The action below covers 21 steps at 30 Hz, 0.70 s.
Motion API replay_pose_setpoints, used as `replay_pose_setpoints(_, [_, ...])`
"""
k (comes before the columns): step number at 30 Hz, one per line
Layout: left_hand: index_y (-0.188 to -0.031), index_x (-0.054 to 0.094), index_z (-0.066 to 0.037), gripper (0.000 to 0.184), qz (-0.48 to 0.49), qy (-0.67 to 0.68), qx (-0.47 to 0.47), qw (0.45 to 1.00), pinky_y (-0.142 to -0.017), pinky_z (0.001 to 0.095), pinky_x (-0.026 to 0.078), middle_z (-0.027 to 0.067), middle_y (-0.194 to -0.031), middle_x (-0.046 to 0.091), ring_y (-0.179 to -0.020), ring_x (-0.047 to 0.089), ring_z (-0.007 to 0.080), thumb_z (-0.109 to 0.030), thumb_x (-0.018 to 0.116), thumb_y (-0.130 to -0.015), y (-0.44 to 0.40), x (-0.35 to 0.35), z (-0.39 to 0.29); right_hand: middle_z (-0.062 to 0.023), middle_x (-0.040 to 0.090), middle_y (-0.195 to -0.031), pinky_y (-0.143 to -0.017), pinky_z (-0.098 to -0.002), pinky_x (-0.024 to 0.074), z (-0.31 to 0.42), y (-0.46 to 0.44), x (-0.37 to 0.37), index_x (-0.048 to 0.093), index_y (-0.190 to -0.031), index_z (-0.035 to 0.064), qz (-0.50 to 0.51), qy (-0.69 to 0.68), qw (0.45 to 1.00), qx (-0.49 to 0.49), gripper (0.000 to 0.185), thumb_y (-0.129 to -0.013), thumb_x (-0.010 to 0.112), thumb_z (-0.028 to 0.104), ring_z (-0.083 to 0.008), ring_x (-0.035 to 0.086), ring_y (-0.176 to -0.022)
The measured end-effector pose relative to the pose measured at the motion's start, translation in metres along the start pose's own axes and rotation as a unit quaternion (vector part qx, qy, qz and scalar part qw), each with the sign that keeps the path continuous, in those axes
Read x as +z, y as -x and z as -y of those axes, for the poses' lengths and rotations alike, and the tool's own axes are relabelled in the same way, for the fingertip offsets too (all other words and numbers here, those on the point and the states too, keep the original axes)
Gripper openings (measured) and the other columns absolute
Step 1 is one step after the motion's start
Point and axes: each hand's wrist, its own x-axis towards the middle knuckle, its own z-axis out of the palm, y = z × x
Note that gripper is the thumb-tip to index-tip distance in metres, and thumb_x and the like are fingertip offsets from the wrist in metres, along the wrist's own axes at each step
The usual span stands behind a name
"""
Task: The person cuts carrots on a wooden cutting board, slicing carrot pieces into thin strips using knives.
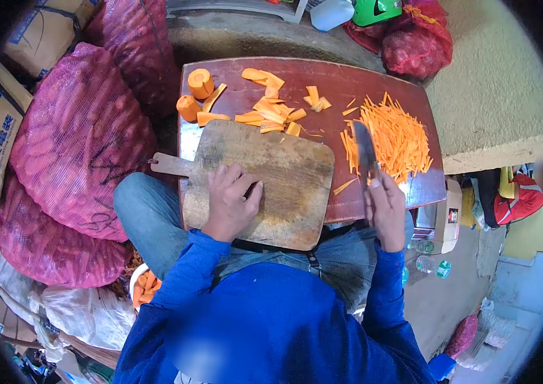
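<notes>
My left hand [232,200] rests on the wooden cutting board [284,160], its fingers bent and apart with nothing in them. In my right hand [386,208] is a knife [365,146], its dark blade pointing away from me over the edge of a pile of shredded carrot [396,141]. No carrot lies under my left hand. Past the board's far edge are several flat carrot slices [273,110]. Two thick carrot chunks, one upright [200,83] and another [188,108] nearer the board's handle, stand at the table's far left corner.
The board overlaps the near left part of a red-brown table [348,83]. Large red mesh sacks [79,141] crowd the left side. A white container of carrots [146,286] sits below them. Plastic bottles [425,263] lie on the floor at right. Another person's red sleeve [519,200] shows at far right.
</notes>
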Motion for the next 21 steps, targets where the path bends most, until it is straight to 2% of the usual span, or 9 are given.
replay_pose_setpoints(1, [-0.089, 0.077, -0.010, 0.009, 0.003, -0.001, 0.003, 1.000, -0.083, 0.0474, 0.040, 0.0057, -0.092, 0.064, -0.093, 0.059, 0.0307, -0.011, 0.084, -0.083, 0.000, 0.000, 0.001, 0.0070, 0.054, -0.076, -0.049, -0.0209, 0.0363, 0.007, 0.008, 0.008, 0.065, -0.144, 0.0002, 0.013, -0.042, 0.999, 0.028, 0.037, -0.116, 0.060, 0.024, -0.0010, 0.047, -0.057])
replay_pose_setpoints(2, [-0.089, 0.078, -0.010, 0.009, 0.000, 0.004, 0.006, 1.000, -0.083, 0.0475, 0.040, 0.0059, -0.093, 0.064, -0.093, 0.060, 0.0307, -0.011, 0.084, -0.083, 0.001, 0.001, 0.003, 0.0064, 0.056, -0.078, -0.051, -0.0209, 0.0376, 0.002, 0.011, 0.014, 0.066, -0.143, 0.0003, 0.063, -0.061, 0.996, 0.014, 0.036, -0.115, 0.061, 0.022, -0.0011, 0.047, -0.058])
replay_pose_setpoints(3, [-0.089, 0.078, -0.010, 0.009, -0.004, 0.010, 0.009, 1.000, -0.083, 0.0477, 0.040, 0.0060, -0.093, 0.065, -0.093, 0.060, 0.0308, -0.011, 0.084, -0.083, 0.000, 0.003, 0.004, 0.0064, 0.056, -0.078, -0.051, -0.0209, 0.0376, -0.001, 0.014, 0.022, 0.066, -0.143, 0.0003, 0.060, -0.064, 0.996, 0.014, 0.036, -0.115, 0.061, 0.022, -0.0011, 0.047, -0.058])
replay_pose_setpoints(5, [-0.091, 0.078, -0.010, 0.010, -0.003, 0.003, 0.011, 1.000, -0.084, 0.0476, 0.041, 0.0064, -0.093, 0.065, -0.094, 0.060, 0.0307, -0.011, 0.085, -0.084, 0.001, 0.005, 0.003, 0.0034, 0.058, -0.077, -0.044, -0.0224, 0.0341, -0.004, 0.022, 0.042, 0.061, -0.148, -0.0019, 0.142, -0.106, 0.984, 0.020, 0.041, -0.115, 0.059, 0.023, -0.0029, 0.045, -0.050])
replay_pose_setpoints(8, [-0.094, 0.078, -0.009, 0.012, 0.005, 0.002, 0.015, 1.000, -0.087, 0.0473, 0.041, 0.0071, -0.094, 0.065, -0.097, 0.062, 0.0306, -0.012, 0.085, -0.084, -0.002, 0.003, -0.007, 0.0026, 0.060, -0.079, -0.045, -0.0217, 0.0344, -0.006, 0.028, 0.059, 0.061, -0.150, -0.0019, 0.182, -0.133, 0.974, 0.025, 0.041, -0.115, 0.059, 0.019, -0.0026, 0.047, -0.052])
replay_pose_setpoints(11, [-0.099, 0.078, -0.009, 0.016, 0.022, 0.030, 0.031, 0.999, -0.091, 0.0471, 0.042, 0.0077, -0.096, 0.066, -0.099, 0.063, 0.0304, -0.015, 0.085, -0.086, -0.013, 0.011, -0.022, 0.0048, 0.057, -0.081, -0.051, -0.0212, 0.0381, 0.005, 0.034, 0.059, 0.063, -0.147, -0.0021, 0.174, -0.123, 0.977, 0.026, 0.040, -0.114, 0.064, 0.021, -0.0022, 0.049, -0.058])
replay_pose_setpoints(13, [-0.101, 0.079, -0.009, 0.018, 0.010, 0.023, 0.083, 0.996, -0.086, 0.0451, 0.043, 0.0078, -0.096, 0.067, -0.095, 0.064, 0.0306, -0.017, 0.087, -0.086, -0.032, 0.020, -0.038, 0.0045, 0.058, -0.082, -0.051, -0.0216, 0.0380, 0.010, 0.036, 0.051, 0.061, -0.150, -0.0029, 0.169, -0.137, 0.976, 0.016, 0.043, -0.114, 0.065, 0.021, -0.0022, 0.048, -0.058])
replay_pose_setpoints(17, [-0.100, 0.079, -0.009, 0.011, 0.035, -0.010, 0.124, 0.992, -0.087, 0.0472, 0.043, 0.0080, -0.100, 0.068, -0.097, 0.065, 0.0305, -0.016, 0.083, -0.091, -0.057, 0.051, -0.041, 0.0040, 0.058, -0.082, -0.049, -0.0214, 0.0365, 0.016, 0.039, 0.028, 0.060, -0.152, -0.0025, 0.151, -0.158, 0.976, 0.013, 0.045, -0.114, 0.064, 0.021, -0.0022, 0.047, -0.057])
replay_pose_setpoints(21, [-0.097, 0.080, -0.010, 0.009, 0.039, -0.027, 0.129, 0.990, -0.088, 0.0472, 0.042, 0.0082, -0.097, 0.071, -0.097, 0.066, 0.0313, -0.012, 0.082, -0.089, -0.050, 0.058, -0.036, 0.0038, 0.057, -0.081, -0.048, -0.0207, 0.0353, 0.001, 0.041, 0.019, 0.059, -0.153, -0.0013, 0.099, -0.173, 0.980, -0.009, 0.046, -0.115, 0.061, 0.025, -0.0028, 0.046, -0.055])
